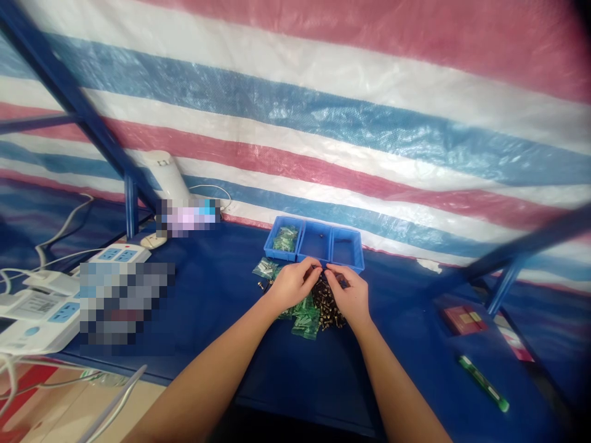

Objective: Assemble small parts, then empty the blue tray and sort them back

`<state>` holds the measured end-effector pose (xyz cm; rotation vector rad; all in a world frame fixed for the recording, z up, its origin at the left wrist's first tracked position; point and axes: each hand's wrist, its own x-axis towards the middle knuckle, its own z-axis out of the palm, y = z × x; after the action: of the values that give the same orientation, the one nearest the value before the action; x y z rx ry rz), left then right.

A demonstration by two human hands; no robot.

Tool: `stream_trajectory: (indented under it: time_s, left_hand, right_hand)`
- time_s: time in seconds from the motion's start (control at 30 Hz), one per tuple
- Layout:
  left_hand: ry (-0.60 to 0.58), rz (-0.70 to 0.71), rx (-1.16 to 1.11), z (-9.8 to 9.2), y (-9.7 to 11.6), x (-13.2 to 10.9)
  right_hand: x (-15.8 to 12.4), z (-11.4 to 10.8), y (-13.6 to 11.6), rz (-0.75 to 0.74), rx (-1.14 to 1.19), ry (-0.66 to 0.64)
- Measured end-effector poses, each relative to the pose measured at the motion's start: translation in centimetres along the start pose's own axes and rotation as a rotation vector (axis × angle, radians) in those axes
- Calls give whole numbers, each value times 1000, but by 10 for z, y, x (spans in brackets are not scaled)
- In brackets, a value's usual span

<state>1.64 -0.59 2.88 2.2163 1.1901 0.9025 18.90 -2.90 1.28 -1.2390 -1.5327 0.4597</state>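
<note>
My left hand (294, 283) and my right hand (349, 295) are close together over a pile of dark and brassy screws (329, 311), fingertips nearly meeting. Both hands are closed in a pinch; whatever they hold is too small to make out. Small green-tinted plastic packets (305, 322) lie under and beside my left hand, left of the screws. Just beyond the hands stand three joined blue bins (301, 241). The left bin has green packets (285, 238) in it; a few small dark bits show in the other two.
White power strips (48, 314) with cables lie at the left, near a white cylindrical device (167, 175). At the right are a red box (464, 320) and a green tube-like item (484, 383). Blue metal frame bars stand on both sides before a striped sheet.
</note>
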Motion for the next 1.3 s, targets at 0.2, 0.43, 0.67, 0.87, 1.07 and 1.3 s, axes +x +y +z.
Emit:
stream_trajectory:
  time_s: [0.2,0.43,0.67,0.87,1.07,1.3]
  left_hand:
    - [8,0,-11,1,-1,0]
    - [-10,3,5,-1,0,0]
    - [-1,9,-14,1,-2,0]
    - [15,26,-15,2,-3,0]
    - [19,60,7,2,-3,0]
    - [9,66,34,0,-2,0]
  right_hand:
    - [0,0,-1,9,6,-14]
    - [-1,0,-5,-7,17,-28]
    - [0,0,-3,-3,16,4]
    - [-1,1,-5,-4,15,-19]
    - [-1,0,-5,-1,3,-18]
    - [-2,0,-5,-3,-9,-20]
